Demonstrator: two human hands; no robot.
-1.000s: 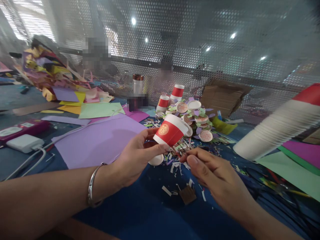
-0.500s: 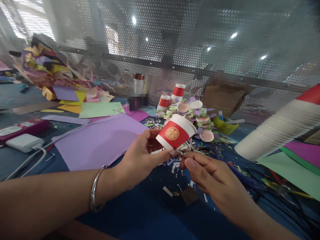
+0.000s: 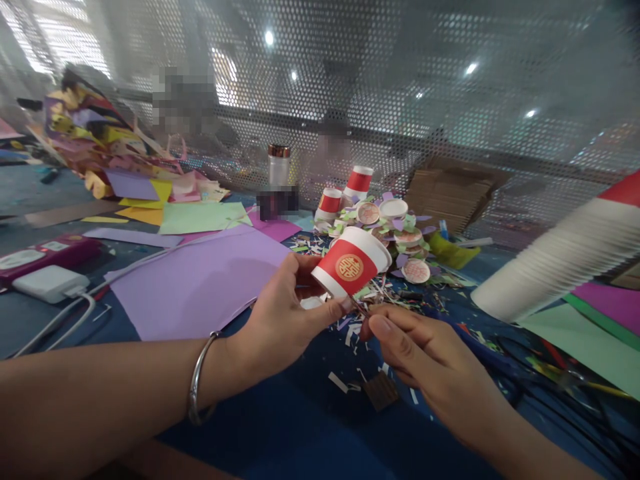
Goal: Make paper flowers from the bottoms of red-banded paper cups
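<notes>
My left hand [image 3: 283, 323] holds a red and white paper cup [image 3: 367, 257], tilted with its mouth up and to the right. A round gold emblem faces me on its side. My right hand [image 3: 430, 360] pinches a thin metal tool with a blade-like tip [image 3: 357, 306], which touches the cup's lower edge near my left thumb. Most of the tool is hidden by my fingers, so its exact kind does not show. Behind the cup lies a pile of round white cup bottoms [image 3: 416, 271] and paper scraps.
A long stack of nested paper cups [image 3: 555, 250] leans at the right. Two red and white cups [image 3: 359, 180] stand at the back near a clear jar [image 3: 279, 167]. Purple paper [image 3: 200, 287], a white charger [image 3: 50, 285] and a magenta power strip [image 3: 55, 257] lie left. Cardboard [image 3: 445, 197] leans on perforated metal [image 3: 380, 87].
The cup has tipped very slightly in my left hand, and the tool tip has shifted a little at its lower edge. Both grips stay the same.
</notes>
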